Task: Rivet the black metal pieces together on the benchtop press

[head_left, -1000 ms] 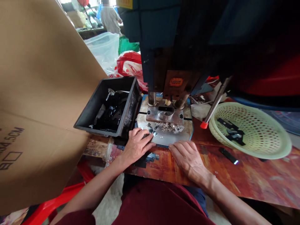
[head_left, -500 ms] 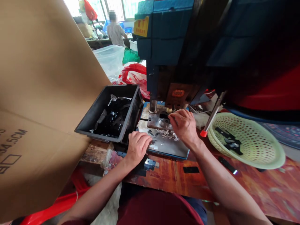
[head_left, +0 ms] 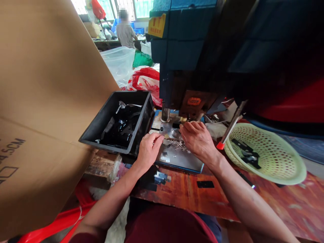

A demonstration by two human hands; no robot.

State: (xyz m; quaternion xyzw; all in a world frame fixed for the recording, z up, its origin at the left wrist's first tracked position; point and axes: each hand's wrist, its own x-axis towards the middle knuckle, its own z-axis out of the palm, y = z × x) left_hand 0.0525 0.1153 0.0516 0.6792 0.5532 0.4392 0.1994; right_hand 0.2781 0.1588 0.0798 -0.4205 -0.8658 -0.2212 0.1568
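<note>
The cardboard box [head_left: 50, 84] is cut off by the left edge, and the press [head_left: 187, 37] by the top, its right side lost in shadow. The counter [head_left: 265, 206] is partly covered by the black bin [head_left: 103, 121] and the colander [head_left: 280, 155]. The right hand [head_left: 198, 140], seen at the base plate's [head_left: 187, 162] front edge a second earlier, is now held curled at the die [head_left: 167, 128]; the left hand [head_left: 149, 150] has been shifted nearer, thumb and finger close together. Whether anything is pinched cannot be told. The dark piece [head_left: 176, 125] on the die is partly hidden by the right hand.
</note>
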